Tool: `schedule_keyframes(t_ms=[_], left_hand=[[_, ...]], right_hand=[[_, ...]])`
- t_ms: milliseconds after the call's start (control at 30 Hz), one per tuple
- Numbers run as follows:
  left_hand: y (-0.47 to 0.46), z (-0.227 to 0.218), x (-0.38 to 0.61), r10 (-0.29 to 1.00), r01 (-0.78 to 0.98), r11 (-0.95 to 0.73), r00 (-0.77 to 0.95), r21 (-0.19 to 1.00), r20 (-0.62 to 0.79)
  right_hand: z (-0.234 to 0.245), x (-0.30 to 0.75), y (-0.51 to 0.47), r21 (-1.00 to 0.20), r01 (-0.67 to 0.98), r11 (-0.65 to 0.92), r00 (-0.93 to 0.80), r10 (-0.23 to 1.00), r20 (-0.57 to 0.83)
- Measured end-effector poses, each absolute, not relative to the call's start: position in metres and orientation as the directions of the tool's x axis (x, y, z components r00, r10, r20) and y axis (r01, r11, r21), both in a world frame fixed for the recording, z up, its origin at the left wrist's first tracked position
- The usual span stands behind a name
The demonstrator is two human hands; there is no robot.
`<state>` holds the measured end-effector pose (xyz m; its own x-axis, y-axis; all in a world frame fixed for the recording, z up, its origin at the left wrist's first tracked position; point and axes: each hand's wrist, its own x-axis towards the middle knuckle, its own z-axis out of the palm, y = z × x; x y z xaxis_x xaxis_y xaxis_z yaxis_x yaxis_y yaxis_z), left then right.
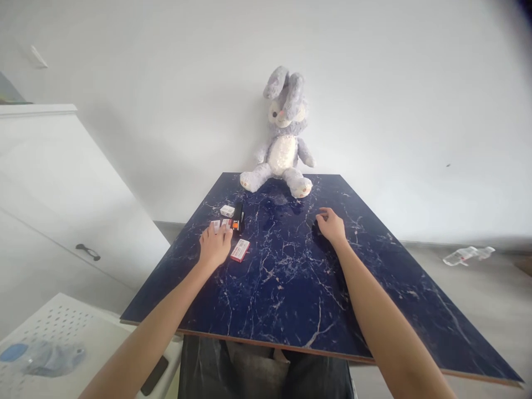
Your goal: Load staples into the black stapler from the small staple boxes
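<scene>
My left hand reaches over a cluster of small boxes on the left of the dark blue marbled table. Its fingers are spread, and their tips touch or cover part of a white and red box and a pale box. Just beyond are a small white box and a black item with an orange patch. Another red and white box lies right of the hand. My right hand rests on the table's right side, fingers loosely bent and somewhat apart, holding nothing visible.
A grey plush rabbit sits at the table's far edge against the wall. Left stands a white cabinet. A white perforated surface at lower left bears a plastic bottle and a dark phone-like object. Another bottle lies on the right.
</scene>
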<state>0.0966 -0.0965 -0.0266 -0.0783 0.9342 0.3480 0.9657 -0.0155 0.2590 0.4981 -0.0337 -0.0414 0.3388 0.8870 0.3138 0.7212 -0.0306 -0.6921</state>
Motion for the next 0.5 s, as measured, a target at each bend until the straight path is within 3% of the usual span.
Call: schedule_keyframes(t_ms=[167,333,500], left_hand=[[-0.085,-0.022,0.084,0.947,0.948,-0.074,-0.03,0.31,0.318],[-0.09,-0.022,0.08,0.933,0.975,-0.167,0.106,0.15,0.345],[-0.097,-0.026,0.088,0.942,0.981,-0.121,0.065,0.152,0.33]], right_hand=[[-0.042,0.498,-0.033,-0.665,0.745,-0.039,0.323,0.894,0.31],[-0.044,0.497,-0.031,-0.618,0.785,-0.047,0.298,0.903,0.309],[-0.044,0.497,-0.031,-0.588,0.808,-0.017,0.257,0.909,0.327]])
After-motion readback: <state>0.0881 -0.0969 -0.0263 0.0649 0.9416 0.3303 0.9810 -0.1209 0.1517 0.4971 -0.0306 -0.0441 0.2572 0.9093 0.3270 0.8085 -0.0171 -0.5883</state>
